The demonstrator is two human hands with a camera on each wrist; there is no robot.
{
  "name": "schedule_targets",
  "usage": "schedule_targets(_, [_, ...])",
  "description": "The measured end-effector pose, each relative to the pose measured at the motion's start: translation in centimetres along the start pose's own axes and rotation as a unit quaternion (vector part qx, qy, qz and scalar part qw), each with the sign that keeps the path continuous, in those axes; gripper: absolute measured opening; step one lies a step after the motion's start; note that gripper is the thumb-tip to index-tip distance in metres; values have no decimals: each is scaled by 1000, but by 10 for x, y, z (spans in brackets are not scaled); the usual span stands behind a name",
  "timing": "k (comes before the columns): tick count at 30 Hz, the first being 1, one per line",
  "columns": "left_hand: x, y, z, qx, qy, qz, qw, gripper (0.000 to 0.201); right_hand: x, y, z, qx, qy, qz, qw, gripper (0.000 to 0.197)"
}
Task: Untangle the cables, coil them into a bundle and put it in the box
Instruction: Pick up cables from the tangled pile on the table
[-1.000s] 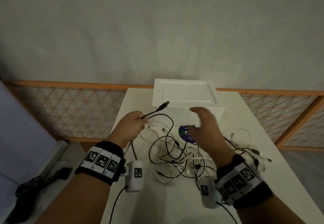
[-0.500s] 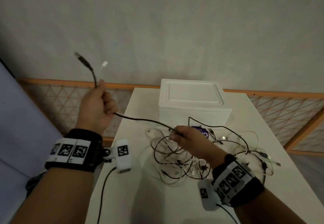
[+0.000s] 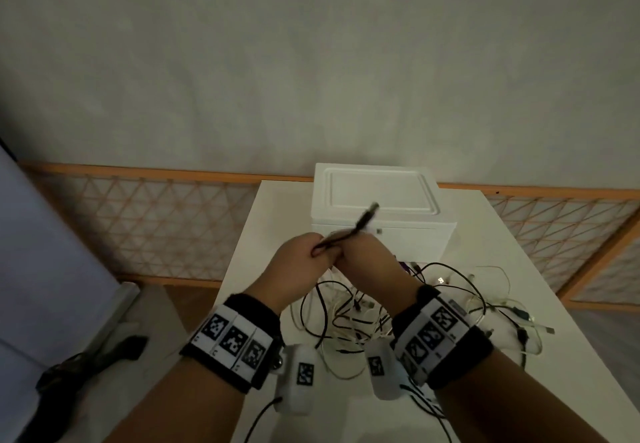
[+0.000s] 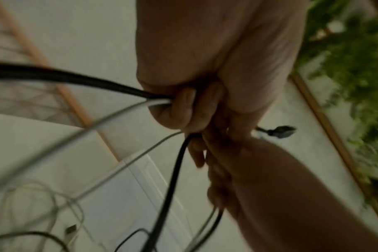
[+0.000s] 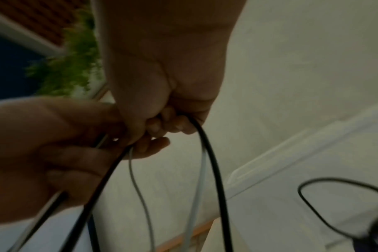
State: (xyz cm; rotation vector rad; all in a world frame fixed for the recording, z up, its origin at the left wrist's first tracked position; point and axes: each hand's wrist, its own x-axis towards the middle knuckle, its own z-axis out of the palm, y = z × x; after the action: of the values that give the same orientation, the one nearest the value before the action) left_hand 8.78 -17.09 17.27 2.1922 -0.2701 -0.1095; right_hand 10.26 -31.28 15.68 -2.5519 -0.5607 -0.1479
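A home-like room: plain plaster wall [image 3: 311,61], wooden lattice screen [image 3: 156,227], white table [image 3: 263,220], leafy greenery [image 4: 356,51]

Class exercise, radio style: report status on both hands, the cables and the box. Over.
Left hand and right hand together, both gripping black cable and a white one. Tangle on table, uncoiled. Box lid closed.

White table [image 3: 263,234]; wooden lattice panels [image 3: 145,220] behind; green foliage [image 4: 356,51].
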Motion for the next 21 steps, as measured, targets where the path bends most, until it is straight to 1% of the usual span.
schedule_targets(1, [2, 0, -4, -21, -15, -13, 1000, 35, 1, 2, 1, 16, -2, 2, 1000, 20])
schedule_targets(2, [4, -1, -10, -49, -44, -31, 997, 40, 1, 4, 1, 51, 2, 17, 999, 16])
schedule_targets(3, [5, -3, -16, -82, -82, -51, 992, 42, -1, 5, 0, 91, 13, 34, 995, 9])
schedule_targets(4, [4, -5, -20, -115, -118, -72, 984, 41, -1, 6, 1, 124, 34, 46, 991, 7])
schedule_targets(5, [4, -8, -22, -135, -128, -86, 979, 39, -1, 7, 1, 150, 54, 49, 986, 14])
schedule_targets(6, [4, -9, -22, -136, -105, -89, 981, 37, 0, 9, 3, 181, 60, 53, 980, 18])
schedule_targets(7, [4, -8, -23, -137, -59, -87, 985, 35, 1, 12, 5, 236, 57, 56, 968, 18])
schedule_targets(8, [6, -7, -25, -149, -1, -86, 985, 33, 1, 14, 7, 301, 36, 63, 951, 16])
schedule_targets(9, [9, -4, -31, -185, 63, -86, 977, 30, 0, 16, 9, 358, 9, 69, 931, 16])
schedule_targets(10, [12, -2, -39, -239, 130, -87, 958, 27, -4, 23, 15, 387, -17, 75, 919, 17])
schedule_targets(11, [15, -1, -52, -294, 197, -85, 931, 26, -10, 30, 21, 375, -47, 86, 922, 19])
schedule_targets(12, [16, -2, -68, -347, 258, -77, 899, 27, -20, 38, 27, 334, -81, 96, 934, 20])
schedule_targets(13, [16, -5, -85, -393, 304, -59, 866, 29, -30, 47, 34, 290, -114, 102, 945, 22])
schedule_targets(14, [15, -8, -100, -416, 330, -38, 847, 32, -40, 55, 41, 263, -136, 113, 948, 24])
schedule_targets(15, [15, -14, -110, -403, 342, -29, 848, 34, -47, 62, 47, 259, -142, 128, 947, 25])
schedule_targets(16, [15, -21, -114, -343, 342, -33, 875, 32, -50, 64, 49, 251, -134, 145, 948, 26])
schedule_targets(17, [16, -26, -112, -230, 326, -46, 916, 25, -50, 65, 47, 232, -108, 160, 953, 28])
schedule_targets(18, [15, -31, -104, -112, 290, -54, 949, 18, -47, 63, 43, 200, -70, 172, 962, 29])
schedule_targets(19, [13, -34, -92, -17, 239, -51, 970, 16, -41, 60, 36, 183, -25, 173, 967, 29])
schedule_targets(20, [11, -36, -78, 43, 185, -38, 981, 23, -34, 54, 27, 168, 7, 167, 972, 29])
schedule_targets(21, [10, -35, -62, 67, 135, -23, 988, 32, -28, 46, 18, 149, 27, 148, 977, 28])
